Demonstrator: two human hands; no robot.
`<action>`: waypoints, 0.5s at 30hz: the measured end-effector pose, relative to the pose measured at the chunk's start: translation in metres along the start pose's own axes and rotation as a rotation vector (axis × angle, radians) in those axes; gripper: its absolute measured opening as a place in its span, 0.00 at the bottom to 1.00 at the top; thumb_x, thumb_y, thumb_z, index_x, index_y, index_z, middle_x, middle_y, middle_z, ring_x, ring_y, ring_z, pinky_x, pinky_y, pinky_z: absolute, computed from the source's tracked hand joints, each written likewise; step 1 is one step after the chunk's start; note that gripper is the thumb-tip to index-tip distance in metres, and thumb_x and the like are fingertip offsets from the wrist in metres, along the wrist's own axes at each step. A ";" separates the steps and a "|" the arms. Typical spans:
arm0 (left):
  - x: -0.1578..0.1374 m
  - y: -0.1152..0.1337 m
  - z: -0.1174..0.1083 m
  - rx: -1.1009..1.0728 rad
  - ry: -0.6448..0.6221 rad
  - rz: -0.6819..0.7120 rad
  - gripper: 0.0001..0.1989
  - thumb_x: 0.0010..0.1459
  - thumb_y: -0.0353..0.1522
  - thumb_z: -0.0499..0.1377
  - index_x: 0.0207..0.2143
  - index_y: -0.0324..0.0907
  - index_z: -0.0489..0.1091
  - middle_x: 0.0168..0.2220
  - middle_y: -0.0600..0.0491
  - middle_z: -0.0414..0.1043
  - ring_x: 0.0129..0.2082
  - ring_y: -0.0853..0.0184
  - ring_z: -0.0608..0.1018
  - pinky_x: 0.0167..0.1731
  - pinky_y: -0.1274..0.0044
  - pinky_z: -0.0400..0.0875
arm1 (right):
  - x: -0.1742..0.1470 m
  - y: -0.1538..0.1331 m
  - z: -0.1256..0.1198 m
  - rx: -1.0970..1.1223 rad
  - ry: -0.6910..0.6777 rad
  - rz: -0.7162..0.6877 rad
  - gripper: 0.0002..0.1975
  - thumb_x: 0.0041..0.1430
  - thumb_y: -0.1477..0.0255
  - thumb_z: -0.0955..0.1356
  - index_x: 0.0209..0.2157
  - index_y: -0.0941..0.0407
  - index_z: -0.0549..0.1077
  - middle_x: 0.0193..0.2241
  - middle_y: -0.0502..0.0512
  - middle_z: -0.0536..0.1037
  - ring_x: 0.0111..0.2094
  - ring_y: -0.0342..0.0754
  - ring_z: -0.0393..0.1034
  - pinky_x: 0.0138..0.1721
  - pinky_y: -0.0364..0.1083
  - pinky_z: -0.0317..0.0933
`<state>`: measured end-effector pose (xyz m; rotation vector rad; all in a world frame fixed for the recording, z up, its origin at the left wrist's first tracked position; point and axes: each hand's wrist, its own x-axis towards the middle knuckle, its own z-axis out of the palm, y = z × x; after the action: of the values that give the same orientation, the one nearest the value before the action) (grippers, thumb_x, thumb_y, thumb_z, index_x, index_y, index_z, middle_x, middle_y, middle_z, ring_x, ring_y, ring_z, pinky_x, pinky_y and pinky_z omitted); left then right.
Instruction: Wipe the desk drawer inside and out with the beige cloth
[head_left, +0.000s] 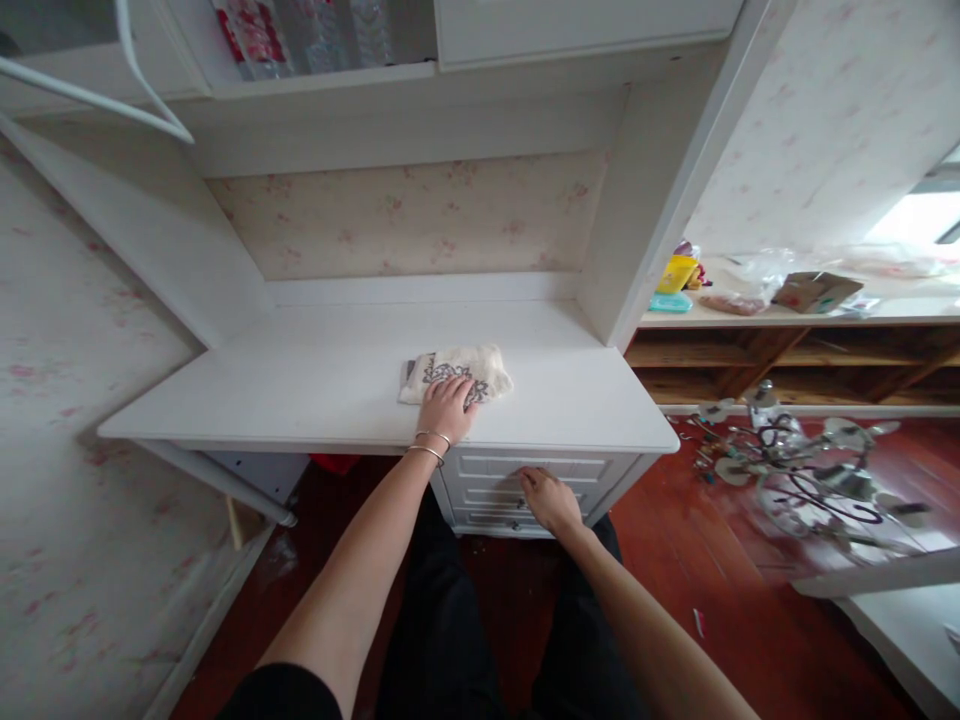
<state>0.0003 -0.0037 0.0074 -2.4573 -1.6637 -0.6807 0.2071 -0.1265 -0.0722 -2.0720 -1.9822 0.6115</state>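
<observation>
While the left hand (448,407) lies flat, fingers spread, on the patterned cloth (455,372) mid-tabletop (300,385), the right hand (550,498) curls closed against the drawer front (517,470). Pressing near the front edge could drag the cloth off onto the floor; the drawer could pinch fingers.

Cream patterned cloth (457,372), crumpled flat on white desktop (300,380), near front edge

I see floral wallpaper (420,215), a white bench (300,380) with drawers (487,480), dark red wood floor (675,560), a chandelier (810,470) lying there, cluttered wooden shelf (787,345) right, bright window (915,215).
</observation>
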 end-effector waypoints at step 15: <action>-0.002 -0.001 0.001 0.008 0.043 -0.002 0.27 0.57 0.35 0.53 0.60 0.42 0.63 0.63 0.47 0.62 0.65 0.60 0.60 0.65 0.66 0.49 | -0.197 0.026 0.043 0.245 -0.115 -0.065 0.22 0.69 0.64 0.55 0.47 0.48 0.78 0.49 0.53 0.79 0.48 0.53 0.75 0.50 0.48 0.66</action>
<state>-0.0007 -0.0043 0.0055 -2.4181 -1.6509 -0.7196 0.2097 -0.3290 -0.0916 -1.8576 -1.9150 0.9280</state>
